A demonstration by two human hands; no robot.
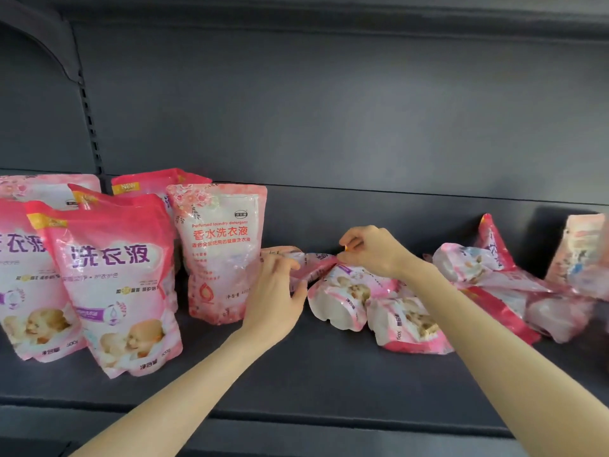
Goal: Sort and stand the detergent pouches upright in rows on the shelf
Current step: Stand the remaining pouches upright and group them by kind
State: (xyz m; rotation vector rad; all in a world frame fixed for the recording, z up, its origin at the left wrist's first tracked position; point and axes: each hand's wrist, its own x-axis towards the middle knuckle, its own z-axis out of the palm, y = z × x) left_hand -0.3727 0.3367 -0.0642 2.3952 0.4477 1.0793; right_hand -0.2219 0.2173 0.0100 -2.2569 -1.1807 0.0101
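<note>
A dark grey back panel [329,110] rises behind the shelf [296,374], slotted upright [89,123] at left

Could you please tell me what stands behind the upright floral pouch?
A red-topped pouch with a yellow NEW tag stands behind the floral pouch. Only its top shows; its lower part and anything further back are covered.

Dark grey shelf [296,374]: upright pouches [115,285] stand grouped at left. Fallen pouches [412,318] lie heaped from centre to right. Leaning pouch [580,252] at far right.
</note>
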